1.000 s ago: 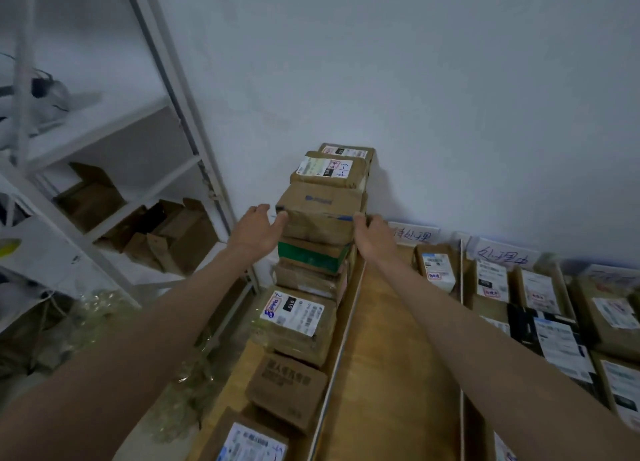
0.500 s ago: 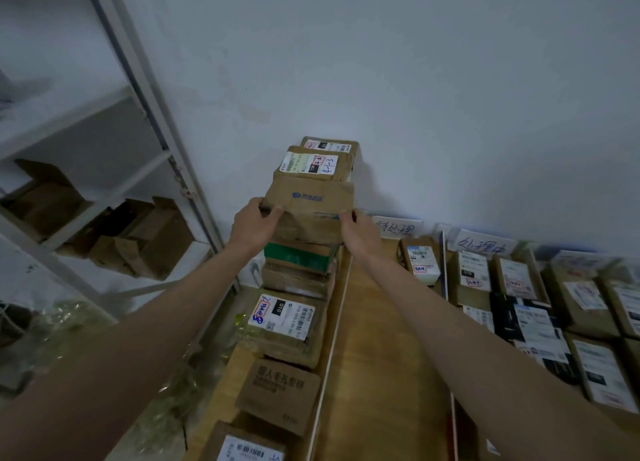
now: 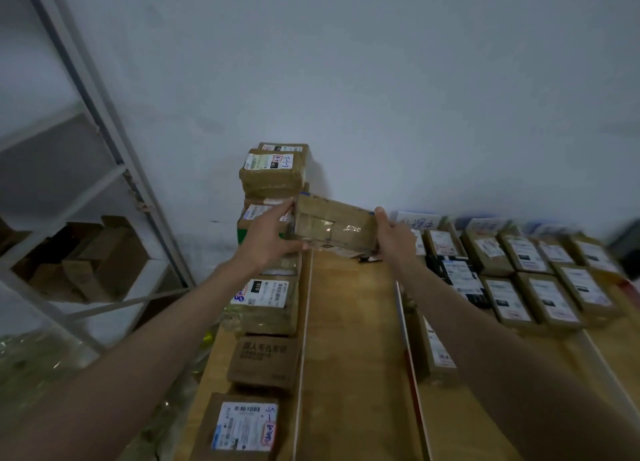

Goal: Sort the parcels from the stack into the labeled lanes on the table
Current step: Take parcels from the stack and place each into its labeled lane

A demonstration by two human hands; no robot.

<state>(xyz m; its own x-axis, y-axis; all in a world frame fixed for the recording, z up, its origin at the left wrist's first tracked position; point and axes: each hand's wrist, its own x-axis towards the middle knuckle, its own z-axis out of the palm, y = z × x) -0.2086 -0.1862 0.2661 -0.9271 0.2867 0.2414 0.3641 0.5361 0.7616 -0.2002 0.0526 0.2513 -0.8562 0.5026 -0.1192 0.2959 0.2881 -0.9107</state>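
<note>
the left hand (image 3: 268,234) grips the left end of a brown taped parcel (image 3: 334,223), thumb under its lower edge and fingers curled over the top corner; the right hand (image 3: 394,234) holds the right end, thumb up along the side. both forearms reach forward, bare, and the parcel hangs tilted, left end higher, above the far end of the empty wooden lane (image 3: 349,339), just right of the stack (image 3: 273,180). its front shows only clear tape and a blue strip along the top edge; no writing is legible. the stack's top box bears a white label with handwritten red marks. nearer on the surface (image 3: 214,367) lie a box labelled "010" (image 3: 263,298), a printed brown carton (image 3: 265,360) and a labelled box (image 3: 244,426). handwritten lane signs (image 3: 417,220) stand at the wall, with rows of labelled parcels (image 3: 530,273) to the right. a white shelf (image 3: 97,197) holds cartons on the left.
</note>
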